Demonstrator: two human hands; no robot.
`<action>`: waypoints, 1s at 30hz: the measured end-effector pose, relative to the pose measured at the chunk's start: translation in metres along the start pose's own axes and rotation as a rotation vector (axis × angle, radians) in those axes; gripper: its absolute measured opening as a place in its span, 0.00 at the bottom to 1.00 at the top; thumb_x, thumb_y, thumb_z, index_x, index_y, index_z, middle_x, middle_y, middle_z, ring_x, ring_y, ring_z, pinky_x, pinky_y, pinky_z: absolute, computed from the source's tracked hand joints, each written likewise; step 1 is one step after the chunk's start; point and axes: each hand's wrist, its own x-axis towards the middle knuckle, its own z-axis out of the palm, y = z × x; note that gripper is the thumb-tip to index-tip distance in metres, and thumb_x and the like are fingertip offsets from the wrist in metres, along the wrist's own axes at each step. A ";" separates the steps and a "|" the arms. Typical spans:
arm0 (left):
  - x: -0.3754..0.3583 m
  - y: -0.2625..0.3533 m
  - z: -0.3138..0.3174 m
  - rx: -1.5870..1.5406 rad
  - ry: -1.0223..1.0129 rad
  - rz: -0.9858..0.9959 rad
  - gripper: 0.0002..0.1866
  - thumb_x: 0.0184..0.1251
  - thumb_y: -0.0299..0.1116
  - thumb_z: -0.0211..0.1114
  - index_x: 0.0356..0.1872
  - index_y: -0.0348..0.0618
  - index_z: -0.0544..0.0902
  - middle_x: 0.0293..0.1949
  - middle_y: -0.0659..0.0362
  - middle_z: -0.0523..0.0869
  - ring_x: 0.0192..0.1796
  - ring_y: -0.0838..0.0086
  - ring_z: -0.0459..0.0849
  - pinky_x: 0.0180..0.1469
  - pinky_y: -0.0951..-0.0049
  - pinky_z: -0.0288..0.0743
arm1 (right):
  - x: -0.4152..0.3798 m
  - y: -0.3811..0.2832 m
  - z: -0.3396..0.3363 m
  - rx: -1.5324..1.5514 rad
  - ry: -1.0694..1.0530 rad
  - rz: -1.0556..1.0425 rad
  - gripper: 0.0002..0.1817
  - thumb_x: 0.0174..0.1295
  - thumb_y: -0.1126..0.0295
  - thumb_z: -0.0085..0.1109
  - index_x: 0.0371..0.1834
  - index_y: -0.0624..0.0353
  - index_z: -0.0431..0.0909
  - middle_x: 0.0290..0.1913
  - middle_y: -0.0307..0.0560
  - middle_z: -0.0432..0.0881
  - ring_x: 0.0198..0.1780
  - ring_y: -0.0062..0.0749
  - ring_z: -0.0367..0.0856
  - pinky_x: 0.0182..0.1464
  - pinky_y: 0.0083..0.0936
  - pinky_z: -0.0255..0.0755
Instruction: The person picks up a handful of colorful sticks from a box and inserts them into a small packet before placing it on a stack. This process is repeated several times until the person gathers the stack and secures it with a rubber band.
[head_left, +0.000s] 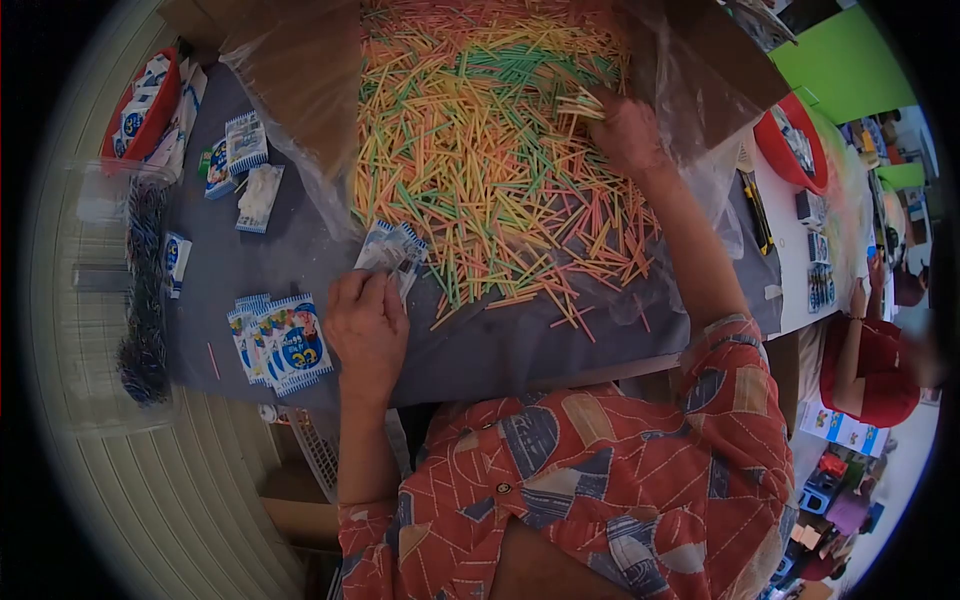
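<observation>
A large heap of thin sticks [480, 170] in yellow, pink, orange and green spills from a plastic-lined cardboard box [310, 110] onto the dark table cover. My right hand [630, 140] is closed round a small bunch of these sticks [580, 103] at the right side of the heap. At the near left edge of the pile, my left hand [368, 325] pinches a small printed plastic packet [393, 258]. Its fingertips cover the packet's lower end. Just left of that hand lies a fanned stack of blue-and-white packets [285, 342].
Red baskets holding packets stand at far left [165, 85] and right [775, 125]. More packets [246, 145] lie at left, beside a clear tub of dark twist ties [148, 270]. A yellow-black cutter [757, 213] lies at right. A person in red [870, 370] works beyond.
</observation>
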 end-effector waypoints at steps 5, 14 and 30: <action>0.004 0.000 -0.006 -0.011 0.116 0.084 0.06 0.55 0.23 0.70 0.35 0.39 0.86 0.35 0.55 0.80 0.40 0.57 0.82 0.39 0.60 0.76 | 0.011 -0.019 -0.020 0.901 -0.201 0.550 0.13 0.71 0.65 0.60 0.51 0.61 0.83 0.29 0.49 0.86 0.32 0.34 0.86 0.33 0.33 0.76; 0.001 0.000 -0.013 -0.035 -0.029 -0.054 0.07 0.56 0.24 0.71 0.38 0.40 0.88 0.37 0.54 0.84 0.40 0.57 0.83 0.39 0.61 0.77 | 0.004 -0.017 -0.001 1.558 -0.255 0.666 0.12 0.73 0.66 0.57 0.50 0.64 0.81 0.20 0.34 0.70 0.24 0.18 0.67 0.28 0.22 0.60; 0.063 0.054 0.052 -1.124 -0.090 -0.229 0.05 0.58 0.19 0.74 0.33 0.33 0.85 0.31 0.62 0.83 0.32 0.83 0.80 0.32 0.81 0.73 | 0.009 -0.086 -0.061 1.751 -0.348 -0.006 0.31 0.77 0.43 0.41 0.51 0.63 0.79 0.40 0.54 0.87 0.62 0.52 0.79 0.70 0.50 0.64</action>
